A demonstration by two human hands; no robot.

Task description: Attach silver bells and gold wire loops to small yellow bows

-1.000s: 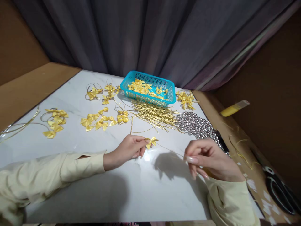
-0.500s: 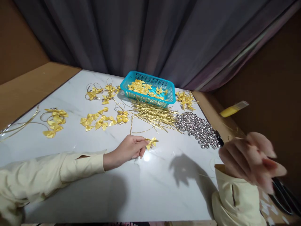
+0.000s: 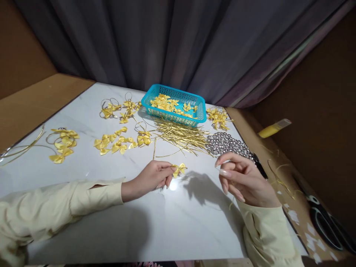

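My left hand [image 3: 151, 178] rests on the white table [image 3: 83, 163] and pinches a small yellow ribbon bow [image 3: 179, 170] with a thin gold stem between thumb and fingertips. My right hand [image 3: 241, 180] hovers to the right of the bow, just in front of the pile of silver beads [image 3: 228, 144]. Its fingers are curled and its index fingertip points left. A short bit of gold cord [image 3: 231, 203] shows beneath its palm. The two hands are apart.
A blue basket [image 3: 200, 111] of yellow bows stands at the back, with a heap of gold cords [image 3: 180, 135] in front of it. Finished bows [image 3: 119, 142] lie at centre left and far left [image 3: 62, 144]. Scissors [image 3: 325, 222] and a yellow tube [image 3: 272, 129] lie on the right.
My right hand swung out to the right, away from the bow, then came back in front of the silver beads. My left hand and the bow stayed still.
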